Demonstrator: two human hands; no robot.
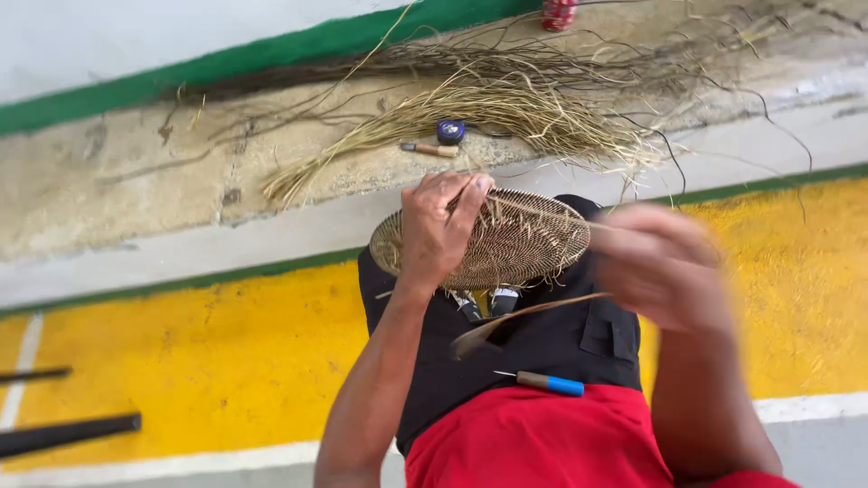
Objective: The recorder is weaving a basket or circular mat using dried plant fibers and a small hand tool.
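A round flat woven basket base [520, 239] rests on my knees, over black fabric [551, 348]. My left hand [438, 226] grips its near edge, fingers curled over the weave. My right hand [665, 267] is blurred to the right of the basket and pulls a thin straw strand [542, 210] that runs across the weave. A curved brown strip [520, 318] sticks out below the basket. On my lap lies a small tool with a blue and tan handle [551, 384].
A bundle of dry straw and dark fibres [506, 104] lies on the concrete ledge ahead. Beside it are a small knife [432, 149], a blue round object [450, 132] and a red can [559, 13]. Yellow painted floor [217, 352] lies to the left, with dark bars [63, 434].
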